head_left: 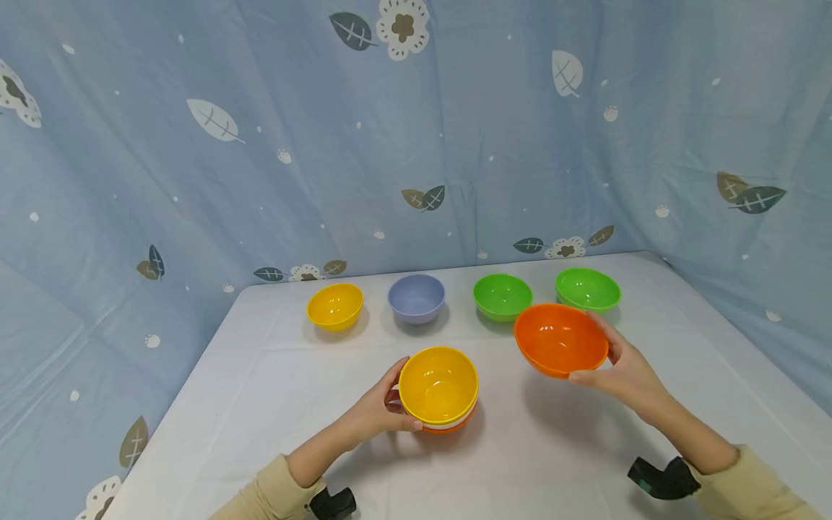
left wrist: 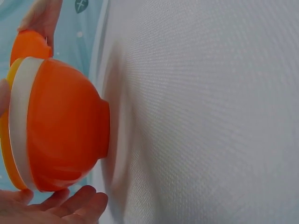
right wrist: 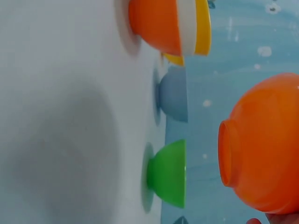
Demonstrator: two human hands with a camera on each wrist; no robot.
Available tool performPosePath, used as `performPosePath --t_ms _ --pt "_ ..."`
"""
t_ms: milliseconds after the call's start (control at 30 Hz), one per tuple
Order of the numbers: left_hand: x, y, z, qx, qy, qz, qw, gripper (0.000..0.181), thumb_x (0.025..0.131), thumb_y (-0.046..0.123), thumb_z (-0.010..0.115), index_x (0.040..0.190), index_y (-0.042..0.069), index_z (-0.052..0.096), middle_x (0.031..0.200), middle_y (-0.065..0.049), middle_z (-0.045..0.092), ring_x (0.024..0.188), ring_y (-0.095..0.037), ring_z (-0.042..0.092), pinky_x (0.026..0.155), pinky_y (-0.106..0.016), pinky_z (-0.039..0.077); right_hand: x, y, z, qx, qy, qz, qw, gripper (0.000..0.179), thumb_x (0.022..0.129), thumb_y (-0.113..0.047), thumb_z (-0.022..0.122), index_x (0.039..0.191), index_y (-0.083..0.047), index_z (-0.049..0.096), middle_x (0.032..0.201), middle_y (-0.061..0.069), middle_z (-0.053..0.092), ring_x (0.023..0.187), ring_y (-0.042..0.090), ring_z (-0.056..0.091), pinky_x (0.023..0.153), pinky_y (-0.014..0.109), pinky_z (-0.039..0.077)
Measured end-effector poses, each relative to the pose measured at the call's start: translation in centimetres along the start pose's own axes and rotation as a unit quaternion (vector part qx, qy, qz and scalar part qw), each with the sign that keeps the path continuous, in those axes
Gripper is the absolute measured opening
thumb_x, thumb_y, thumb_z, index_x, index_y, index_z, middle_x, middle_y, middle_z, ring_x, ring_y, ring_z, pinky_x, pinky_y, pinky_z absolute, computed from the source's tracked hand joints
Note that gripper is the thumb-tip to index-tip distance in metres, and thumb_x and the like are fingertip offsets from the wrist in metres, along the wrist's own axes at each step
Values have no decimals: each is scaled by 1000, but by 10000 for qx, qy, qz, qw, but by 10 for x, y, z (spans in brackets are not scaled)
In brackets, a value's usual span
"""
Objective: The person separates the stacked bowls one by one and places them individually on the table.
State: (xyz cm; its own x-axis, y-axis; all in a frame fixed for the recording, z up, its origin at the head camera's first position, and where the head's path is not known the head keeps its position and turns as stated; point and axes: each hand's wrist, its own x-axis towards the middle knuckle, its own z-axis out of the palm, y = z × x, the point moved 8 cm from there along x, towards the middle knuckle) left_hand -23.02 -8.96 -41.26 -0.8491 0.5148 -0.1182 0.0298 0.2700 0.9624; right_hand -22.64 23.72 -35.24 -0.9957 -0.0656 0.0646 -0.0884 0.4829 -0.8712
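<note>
My left hand [head_left: 380, 412] grips the side of a nested stack of bowls near the middle of the table. A yellow bowl [head_left: 438, 385] is on top, a white bowl [left wrist: 23, 126] shows as a band under it, and an orange bowl [left wrist: 67, 126] is lowest. To the right, my right hand [head_left: 624, 372] pinches the rim of another orange bowl [head_left: 560, 339] between thumb and fingers. That bowl hangs above the table, tilted a little, its inside facing the head view. In the right wrist view its foot and outer wall [right wrist: 268, 144] show.
Along the back of the white-covered table [head_left: 273, 390] stand a yellow bowl [head_left: 335, 306], a lavender-blue bowl [head_left: 417, 298], a green bowl [head_left: 503, 297] and a second green bowl [head_left: 588, 289]. A blue patterned curtain [head_left: 312, 180] hangs behind them.
</note>
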Motion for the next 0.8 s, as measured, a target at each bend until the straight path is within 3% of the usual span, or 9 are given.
performPosePath --t_ms 233,333,433,533,600,700,800 --pt "-1 1 0 -11 10 -100 9999 99 74 20 77 147 9 10 138 -17 34 110 -24 49 92 -36 42 -5 13 -15 -232 141 3 9996 93 79 -18 71 146 -1 8 144 28 21 125 46 23 87 58 42" --pt "-1 1 0 -9 -13 -59 10000 100 74 22 76 147 9 9 137 -18 36 112 -24 48 93 -37 42 -7 18 -22 -355 232 -64 9991 92 80 -17 70 146 -1 9 144 28 22 122 43 26 83 40 50" --pt "-1 0 0 1 -41 -70 10000 101 75 23 76 148 10 7 136 -18 37 111 -25 49 93 -37 42 -9 23 -28 -469 302 -79 9984 92 79 -18 71 146 -2 10 143 28 24 119 41 28 75 20 48" --pt "-1 -2 0 44 -53 -129 9999 101 75 25 75 148 12 6 137 -18 37 109 -24 51 92 -37 42 -11 30 -32 -508 318 -6 9982 92 80 -18 70 146 -2 8 144 29 22 119 41 27 74 16 46" --pt "-1 -2 0 77 -60 -146 9998 102 76 26 75 148 13 6 137 -17 37 107 -23 51 92 -36 42 -12 35 -35 -519 313 63 9981 92 81 -19 70 147 -3 8 144 29 20 120 42 26 73 15 45" --pt "-1 -2 -1 89 -76 -156 9998 102 75 27 75 149 14 5 139 -16 36 106 -22 51 92 -36 42 -12 40 -39 -588 307 134 9977 92 81 -19 69 146 -2 6 145 29 19 121 44 25 77 25 49" --pt "-1 -2 -1 86 -97 -148 9998 102 76 26 75 149 14 5 140 -16 34 107 -22 51 92 -36 42 -13 44 -40 -585 266 218 9977 93 82 -20 69 146 -2 4 146 30 16 122 46 24 84 48 48"
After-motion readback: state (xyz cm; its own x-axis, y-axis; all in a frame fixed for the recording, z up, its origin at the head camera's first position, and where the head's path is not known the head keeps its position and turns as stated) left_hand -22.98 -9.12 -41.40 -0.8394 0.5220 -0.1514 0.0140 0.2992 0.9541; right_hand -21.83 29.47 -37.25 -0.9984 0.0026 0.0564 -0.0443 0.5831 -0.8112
